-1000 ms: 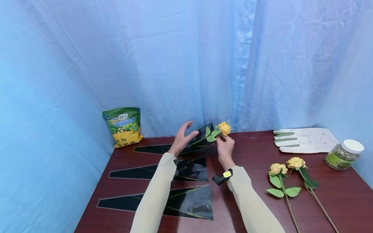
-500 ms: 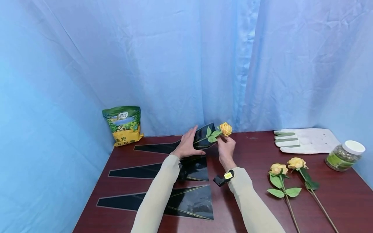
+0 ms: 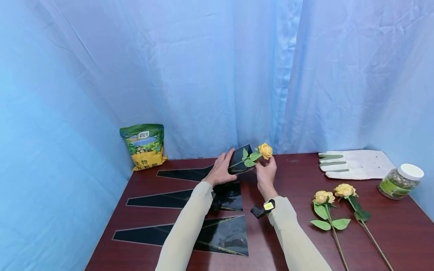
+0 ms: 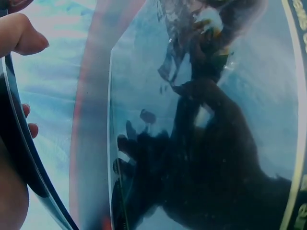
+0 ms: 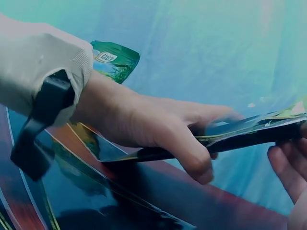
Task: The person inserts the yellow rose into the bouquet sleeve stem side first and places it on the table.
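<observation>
A yellow rose [image 3: 266, 150] with green leaves lies with its stem inside a black flower sleeve [image 3: 242, 150] with a clear front, the bloom sticking out of the wide mouth. My left hand [image 3: 221, 170] grips the sleeve around its middle. In the right wrist view its thumb [image 5: 199, 167] lies on the near side, with the other fingers partly hidden behind. My right hand [image 3: 266, 174] pinches the lower corner of the sleeve's mouth, just under the bloom. The left wrist view looks onto a shiny sleeve [image 4: 144, 96] with dark reflections.
Two more flat black sleeves, a middle one [image 3: 156, 199] and a near one [image 3: 223, 237], lie on the red-brown table [image 3: 291, 165]. Two roses [image 3: 324, 197] lie at right. A glove [image 3: 362, 163] and a lidded jar [image 3: 400, 182] sit behind them. A green-yellow bag [image 3: 144, 146] stands back left.
My left hand has come down from above the sleeve and taken hold of it. The sleeve, rose and right hand have shifted slightly to the right.
</observation>
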Demonstrator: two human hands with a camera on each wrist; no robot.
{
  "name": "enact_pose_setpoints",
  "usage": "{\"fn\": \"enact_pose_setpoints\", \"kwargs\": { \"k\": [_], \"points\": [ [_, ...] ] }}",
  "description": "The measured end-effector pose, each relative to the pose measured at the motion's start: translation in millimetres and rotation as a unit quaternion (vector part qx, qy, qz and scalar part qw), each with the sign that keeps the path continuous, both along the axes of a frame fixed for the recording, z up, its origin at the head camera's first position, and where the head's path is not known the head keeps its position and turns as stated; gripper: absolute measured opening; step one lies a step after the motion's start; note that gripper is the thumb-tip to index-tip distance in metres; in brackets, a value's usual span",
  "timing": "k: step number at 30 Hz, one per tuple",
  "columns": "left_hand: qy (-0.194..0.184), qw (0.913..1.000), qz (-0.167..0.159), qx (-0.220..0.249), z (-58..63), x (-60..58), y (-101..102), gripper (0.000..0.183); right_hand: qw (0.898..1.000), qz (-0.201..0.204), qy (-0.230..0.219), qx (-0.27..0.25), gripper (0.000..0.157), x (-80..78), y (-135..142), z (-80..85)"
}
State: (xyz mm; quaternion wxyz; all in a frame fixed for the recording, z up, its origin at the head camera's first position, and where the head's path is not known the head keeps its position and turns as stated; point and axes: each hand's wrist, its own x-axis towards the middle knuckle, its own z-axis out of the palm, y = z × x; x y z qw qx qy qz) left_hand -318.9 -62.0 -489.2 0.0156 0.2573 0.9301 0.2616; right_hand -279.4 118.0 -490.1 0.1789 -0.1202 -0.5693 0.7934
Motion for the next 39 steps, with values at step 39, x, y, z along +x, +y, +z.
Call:
{"fn": "enact_pose_setpoints", "kwargs": {
  "k": [39],
  "points": [
    [0.022,0.9996,-0.019,0.000,1.6,11.2,2,0.099,0.993,0.099,-0.021,0.060,0.035,13.9,52,26.7]
  ]
}}
